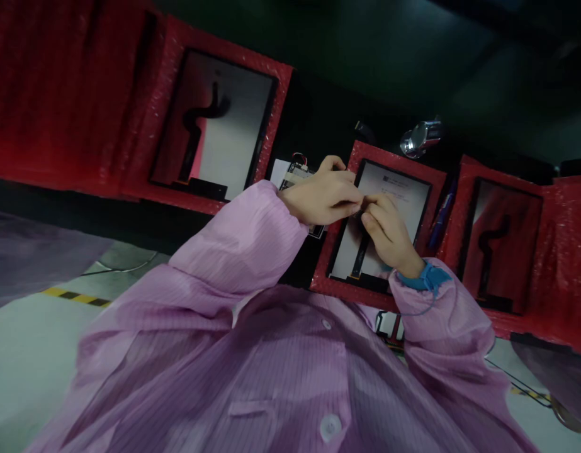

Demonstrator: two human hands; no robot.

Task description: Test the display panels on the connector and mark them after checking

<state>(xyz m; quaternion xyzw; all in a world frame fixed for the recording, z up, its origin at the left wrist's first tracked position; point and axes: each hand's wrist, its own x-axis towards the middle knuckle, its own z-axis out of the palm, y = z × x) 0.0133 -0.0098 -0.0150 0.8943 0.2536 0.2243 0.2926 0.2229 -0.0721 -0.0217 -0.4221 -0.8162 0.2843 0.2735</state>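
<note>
A display panel (pixel 406 189) with a printed label lies on red bubble wrap in front of me, its dark ribbon cable (pixel 361 255) running up from the lower edge. My left hand (pixel 325 194) reaches in from the left over the panel's left edge, its fingertips pinched together above the cable. From the right, my right hand (pixel 387 228) meets it, fingers curled and closed near the cable's upper end. The fingers hide what is between them. A blue band (pixel 422 277) circles my right wrist. Partly beneath my left hand is a circuit board (pixel 294 175).
Another panel (pixel 238 126) with a curved black cable lies on red wrap (pixel 162 94) at the left. A third panel (pixel 502 245) lies at the right. A blue pen (pixel 441 220) and a shiny metal object (pixel 420 138) are near the middle panel.
</note>
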